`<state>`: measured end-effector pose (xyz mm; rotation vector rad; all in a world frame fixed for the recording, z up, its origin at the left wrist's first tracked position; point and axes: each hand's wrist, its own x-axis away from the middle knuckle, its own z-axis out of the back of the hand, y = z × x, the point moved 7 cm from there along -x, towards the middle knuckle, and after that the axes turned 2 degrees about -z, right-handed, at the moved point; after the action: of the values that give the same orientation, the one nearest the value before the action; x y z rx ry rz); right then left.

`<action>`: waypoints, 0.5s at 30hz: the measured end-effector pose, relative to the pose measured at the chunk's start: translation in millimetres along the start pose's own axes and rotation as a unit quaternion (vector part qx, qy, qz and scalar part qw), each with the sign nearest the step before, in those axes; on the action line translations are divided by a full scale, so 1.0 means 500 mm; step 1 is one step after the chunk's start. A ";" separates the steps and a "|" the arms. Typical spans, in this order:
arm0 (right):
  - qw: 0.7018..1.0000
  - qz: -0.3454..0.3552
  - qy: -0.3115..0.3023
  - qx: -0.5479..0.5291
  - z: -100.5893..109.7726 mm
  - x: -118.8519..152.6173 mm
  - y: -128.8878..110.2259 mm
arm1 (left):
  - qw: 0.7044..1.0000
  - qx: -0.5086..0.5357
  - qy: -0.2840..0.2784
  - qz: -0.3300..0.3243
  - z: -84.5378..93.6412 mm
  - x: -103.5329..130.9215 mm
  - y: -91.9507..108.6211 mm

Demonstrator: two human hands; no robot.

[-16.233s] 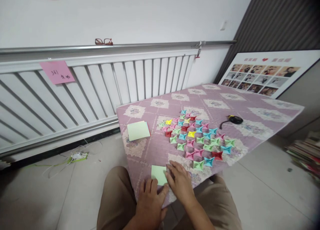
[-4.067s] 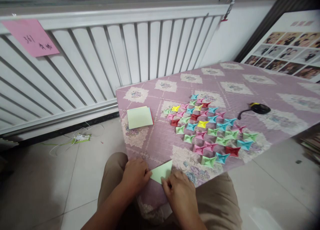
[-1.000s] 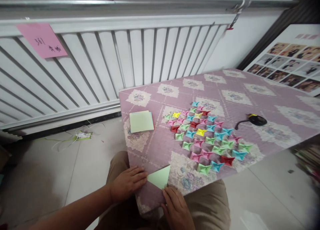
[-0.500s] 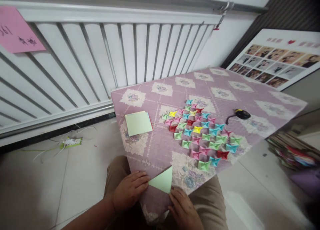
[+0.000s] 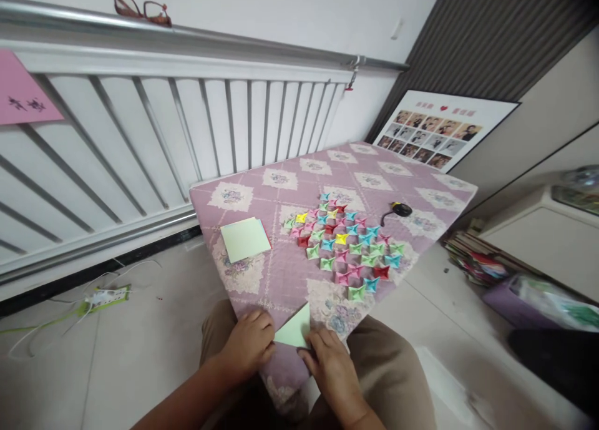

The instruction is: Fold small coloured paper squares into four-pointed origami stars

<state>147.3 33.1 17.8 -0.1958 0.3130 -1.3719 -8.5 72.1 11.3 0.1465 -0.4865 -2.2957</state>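
A pale green sheet (image 5: 296, 329), folded to a triangle, lies at the near corner of the cloth-covered table. My left hand (image 5: 253, 341) is closed at its left point, fingers curled on the paper's edge. On the right corner, my right hand (image 5: 330, 361) pinches the paper between thumb and fingers. Farther left sits a stack of square paper (image 5: 246, 240), pale green on top. Many small folded paper pieces (image 5: 341, 238) in green, pink, blue, red and yellow stand in rows across the middle of the table.
A black object with a cord (image 5: 401, 210) lies right of the paper pieces. The patterned tablecloth (image 5: 281, 179) reaches a white radiator (image 5: 243, 124). Glasses (image 5: 143, 10) rest on the pipe. A photo board (image 5: 435, 127) leans behind the table. A power strip (image 5: 108, 297) is on the floor.
The view has shifted up and right, bringing the glasses into sight. My left fingers have curled in more, and my right hand has moved slightly up over the paper's right corner.
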 end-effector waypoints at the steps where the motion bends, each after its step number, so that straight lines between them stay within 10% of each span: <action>1: 1.000 -0.009 -0.003 0.006 -0.001 -0.004 -0.001 | 1.000 -0.007 -0.016 0.006 0.004 -0.007 0.003; 15: 0.997 -0.046 -0.048 0.032 0.006 -0.023 0.005 | 0.983 0.031 0.025 0.178 -0.011 -0.020 0.030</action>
<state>148.7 45.0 20.9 -0.2256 0.1814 -1.4562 9.6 68.2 11.7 0.1360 -0.5144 -1.9246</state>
